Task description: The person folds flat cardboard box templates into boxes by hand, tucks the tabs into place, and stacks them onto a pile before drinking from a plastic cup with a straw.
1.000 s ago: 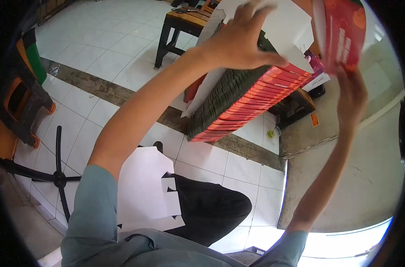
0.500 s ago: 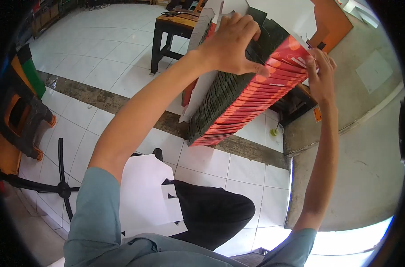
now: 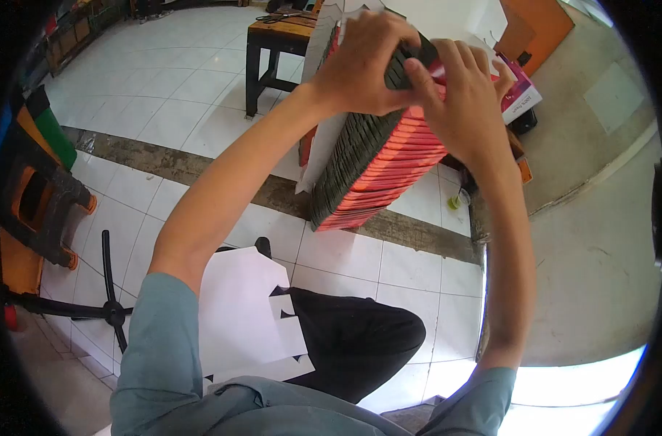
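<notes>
A tall stack of red-and-black printed cardboard pieces (image 3: 378, 160) stands in front of me, slightly tilted, with its layered edges showing. My left hand (image 3: 364, 65) is curled over the top left of the stack, thumb on the near side and fingers over the far side. Close beside it, my right hand (image 3: 465, 102) bends over the top right, its thumb near my left thumb. Both hands are closed on the upper pieces; the exact grip is partly hidden. Across my lap lies a white cardboard sheet (image 3: 244, 312) with notched tabs along one side.
Behind the stack is a wooden table (image 3: 284, 33) with scissors on it. Dark stools (image 3: 44, 196) and a black star-shaped base (image 3: 113, 312) are at left. A pink-and-white box (image 3: 520, 91) sits beyond my right hand, near the wall (image 3: 585, 240).
My right hand has moved left from the stack's right corner to its top, beside my left hand. The pink-and-white box has come into view.
</notes>
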Tool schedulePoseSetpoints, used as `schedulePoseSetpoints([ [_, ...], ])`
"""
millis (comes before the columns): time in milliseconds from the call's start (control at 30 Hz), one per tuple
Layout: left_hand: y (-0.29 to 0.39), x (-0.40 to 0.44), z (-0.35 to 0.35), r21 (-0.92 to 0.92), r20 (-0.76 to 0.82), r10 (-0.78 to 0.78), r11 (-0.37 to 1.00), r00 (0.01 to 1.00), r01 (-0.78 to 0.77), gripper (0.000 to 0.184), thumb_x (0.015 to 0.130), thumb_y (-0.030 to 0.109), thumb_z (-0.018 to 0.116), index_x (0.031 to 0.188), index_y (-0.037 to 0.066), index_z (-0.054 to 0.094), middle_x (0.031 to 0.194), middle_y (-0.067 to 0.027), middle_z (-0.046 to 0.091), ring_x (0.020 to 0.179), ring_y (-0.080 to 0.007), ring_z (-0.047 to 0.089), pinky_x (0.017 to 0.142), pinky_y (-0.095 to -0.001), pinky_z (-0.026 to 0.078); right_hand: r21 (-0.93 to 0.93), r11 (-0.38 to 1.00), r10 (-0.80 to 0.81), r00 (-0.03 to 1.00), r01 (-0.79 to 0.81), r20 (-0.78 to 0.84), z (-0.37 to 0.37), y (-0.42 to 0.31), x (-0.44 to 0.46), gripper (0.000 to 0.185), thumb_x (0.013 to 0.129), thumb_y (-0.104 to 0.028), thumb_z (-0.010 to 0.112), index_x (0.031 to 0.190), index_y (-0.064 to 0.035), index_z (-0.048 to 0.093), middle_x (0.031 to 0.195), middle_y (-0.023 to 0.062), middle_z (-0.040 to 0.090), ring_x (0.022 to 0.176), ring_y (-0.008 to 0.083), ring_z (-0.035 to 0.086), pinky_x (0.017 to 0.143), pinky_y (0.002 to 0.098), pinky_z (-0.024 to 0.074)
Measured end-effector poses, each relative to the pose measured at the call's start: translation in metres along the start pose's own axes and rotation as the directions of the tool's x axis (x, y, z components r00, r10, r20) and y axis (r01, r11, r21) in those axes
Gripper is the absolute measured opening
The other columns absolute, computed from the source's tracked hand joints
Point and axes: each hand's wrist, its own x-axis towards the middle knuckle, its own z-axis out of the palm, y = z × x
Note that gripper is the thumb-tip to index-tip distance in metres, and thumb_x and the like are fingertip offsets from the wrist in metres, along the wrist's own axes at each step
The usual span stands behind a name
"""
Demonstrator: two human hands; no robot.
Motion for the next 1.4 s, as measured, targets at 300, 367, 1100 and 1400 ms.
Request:
schedulePoseSetpoints([
  [300,0.011,-0.003,0.002,0.081,0.228,-0.129,0.990,0.965,0.113,0.080,0.081,0.053,0.071,0.144,0.016,0.039,0.149,-0.0199,0.030,0.140,-0.0391,0.027,0.111,-0.0531,0.024,0.202,0.976,0.023,0.891,0.077,-0.453,0.015,0.026,-0.012,0.051,0.089,-0.035,0.065,0.125,0.0002,0.054,0.122,0.0184,0.057,0.117,0.0335,0.053,0.103,0.0449,0.0374],
  [367,0.019,-0.008,0.012,-0.005,0.130,-0.208,0.978,0.969,0.211,0.080,0.084,0.057,0.067,0.145,0.016,0.037,0.150,-0.0219,0.029,0.141,-0.0404,0.024,0.113,-0.0544,0.023,0.281,0.959,0.161,0.898,-0.045,-0.409,0.003,0.074,-0.002,0.044,0.093,-0.035,0.061,0.119,0.0003,0.061,0.118,0.0173,0.061,0.115,0.0292,0.056,0.098,0.0396,0.0420],
  [1100,0.010,-0.003,0.037,-0.018,0.335,-0.426,0.889,0.840,0.458,0.087,0.092,0.066,0.048,0.141,-0.003,0.029,0.146,-0.0297,0.031,0.137,-0.0411,0.032,0.113,-0.0491,0.026,0.953,0.148,0.882,0.472,-0.264,-0.006,0.069,0.126,-0.049,0.042,0.101,-0.034,0.043,0.114,-0.0002,0.064,0.115,0.0108,0.064,0.108,0.0176,0.056,0.088,0.0333,0.0450],
  [1400,0.037,-0.028,-0.030,0.009,0.302,-0.362,0.926,0.882,0.378,0.084,0.093,0.061,0.050,0.145,-0.001,0.027,0.145,-0.0256,0.034,0.136,-0.0379,0.030,0.111,-0.0480,0.029,0.847,0.515,-0.403,0.834,-0.133,0.376,0.053,-0.323,-0.373,0.033,0.078,-0.015,0.066,0.107,-0.0004,0.063,0.111,0.0201,0.063,0.108,0.0389,0.058,0.097,0.0480,0.0440],
])
